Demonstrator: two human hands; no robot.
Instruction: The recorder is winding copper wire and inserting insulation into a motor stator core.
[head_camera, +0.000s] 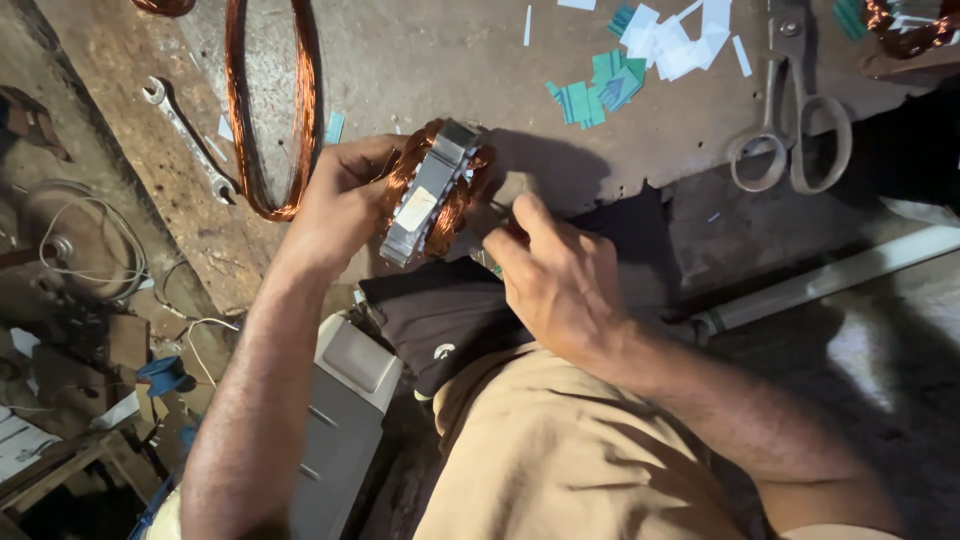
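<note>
- A worn, stained tabletop is filling the far half of the view, and the person is sitting at its near edge with tan trousers showing below.
- A long loop of copper wire is lying on the tabletop at far left, running near to far, with a steel spanner just to its left.
- A motor stator, a grey laminated ring packed with copper windings, is being held up on edge over the near rim of the tabletop, its flat faces turned left and right and its long line tilting from near left to far right.
- The left hand is sitting directly left of the stator, forearm rising from the near left, its grip wrapped closed around the windings on that side.
- The right hand is lying just right of and nearer than the stator, wrist bent, knuckles up; its fingers are pinching toward the stator's lower right edge, and whether that grip is closed on something small cannot be told from here.
- Both hands are at the stator, the left one carrying it and the right one working at its side.
- Old scissors are resting at far right, well apart from the hands.
- Green and white paper scraps are lying scattered beyond the stator.
</note>
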